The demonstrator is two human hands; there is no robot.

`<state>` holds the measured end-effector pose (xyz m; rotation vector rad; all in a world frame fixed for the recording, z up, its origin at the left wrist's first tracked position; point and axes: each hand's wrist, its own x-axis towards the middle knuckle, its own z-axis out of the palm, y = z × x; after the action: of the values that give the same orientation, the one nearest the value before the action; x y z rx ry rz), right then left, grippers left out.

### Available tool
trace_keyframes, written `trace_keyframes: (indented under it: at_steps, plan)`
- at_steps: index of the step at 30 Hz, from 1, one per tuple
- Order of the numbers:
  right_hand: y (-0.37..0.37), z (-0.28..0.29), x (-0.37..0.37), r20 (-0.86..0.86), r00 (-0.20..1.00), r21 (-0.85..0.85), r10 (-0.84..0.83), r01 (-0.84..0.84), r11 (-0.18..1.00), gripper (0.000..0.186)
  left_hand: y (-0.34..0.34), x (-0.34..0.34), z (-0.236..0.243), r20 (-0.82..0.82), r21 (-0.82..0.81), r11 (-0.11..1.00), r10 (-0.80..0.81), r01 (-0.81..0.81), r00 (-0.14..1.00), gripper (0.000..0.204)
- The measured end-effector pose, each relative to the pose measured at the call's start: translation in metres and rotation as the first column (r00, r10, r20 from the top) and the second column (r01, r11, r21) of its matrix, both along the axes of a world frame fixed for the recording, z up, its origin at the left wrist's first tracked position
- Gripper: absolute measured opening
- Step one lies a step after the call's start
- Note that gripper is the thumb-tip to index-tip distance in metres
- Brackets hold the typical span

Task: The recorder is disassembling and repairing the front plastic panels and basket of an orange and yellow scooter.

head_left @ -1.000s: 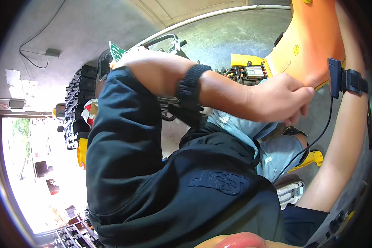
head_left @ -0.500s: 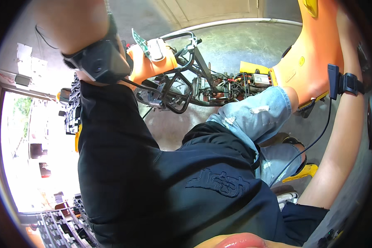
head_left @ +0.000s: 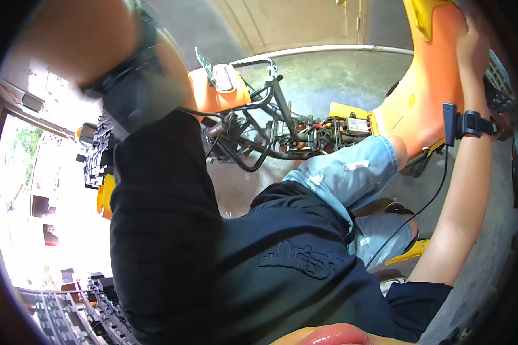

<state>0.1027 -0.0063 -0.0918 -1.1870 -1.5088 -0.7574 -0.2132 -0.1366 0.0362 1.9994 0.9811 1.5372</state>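
Doorway, far left: bright daylight, greenery outside; detail washed out.
Black crates [head_left: 101, 152]: stacked near the doorway, beside something yellow low down.
Left arm: raised high across the upper left, close to the camera and blurred. A black wrist strap [head_left: 133, 86] wraps it. The left hand itself is out of frame, so I cannot tell what its fingers are doing.
Torso: black shirt [head_left: 224, 253] fills the middle and lower view, the sleeve running up to the raised arm.
Scooter frame [head_left: 270, 129]: stripped, black tubing and exposed wiring, lying on the concrete floor [head_left: 322, 75] past the knee. An orange rear fairing [head_left: 216, 92] with a pale lamp sits at its left end; a yellow box [head_left: 348, 115] with wiring sits at its right end.
Knee: light blue ripped jeans [head_left: 351, 172], bent up between the torso and the orange panel.
Orange body panel [head_left: 429, 86]: large, upright at upper right, its lower edge near the knee.
Right hand [head_left: 472, 43]: laid against the panel's upper right edge, at the rim of the view; whether the fingers curl round it or lie flat cannot be told.
Right wrist: black band with a small device [head_left: 463, 123], a thin black cable hanging down from it.
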Motion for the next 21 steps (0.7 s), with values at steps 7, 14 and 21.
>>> trace_keyframes:
  at_steps: [7, 14, 21]
  plan:
    - [0.01, -0.002, 0.01, 0.07, 0.997, 0.034, 0.022, -0.025, 0.999, 0.031, 0.064, 0.149, -0.044, 0.399, 0.1, 0.981, -0.191, 0.165, 0.897, 0.037]
    - [-0.001, -0.006, 0.012, 0.118, 0.993, 0.064, -0.018, 0.01, 0.998, 0.027, 0.057, 0.268, -0.106, 0.763, 0.038, 0.975, -0.171, 0.221, 0.624, 0.042]
    - [-0.009, -0.006, 0.016, 0.133, 0.991, 0.048, 0.033, -0.04, 0.998, 0.023, 0.01, 0.245, -0.09, 0.611, 0.261, 0.956, -0.055, -0.135, 0.79, 0.036]
